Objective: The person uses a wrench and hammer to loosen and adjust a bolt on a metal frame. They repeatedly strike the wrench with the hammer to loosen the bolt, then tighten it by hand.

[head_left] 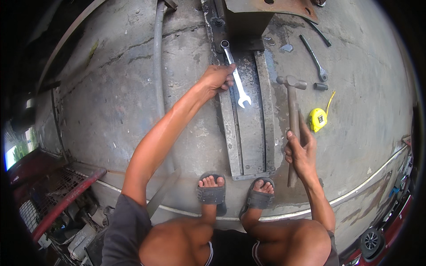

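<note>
My left hand point(217, 79) grips a silver combination wrench point(243, 96) over a grey steel channel point(248, 150), with the ring end near the upright dark steel bracket point(248, 31). My right hand point(300, 150) holds the wooden handle of a ball-peen hammer point(291, 83), right of the channel, head pointing away from me. A yellow tape measure point(318, 120) lies right of the hammer, its tip a little pulled out. Above it are a black socket point(320, 86) and a ratchet point(313, 55).
A long grey pipe point(159, 66) runs along the left on cracked concrete, and a dark bar point(318, 31) lies at the upper right. My sandalled feet point(211, 193) are below the channel. A red tubular frame point(71, 199) with mesh is at lower left, a car wheel point(371, 243) at lower right.
</note>
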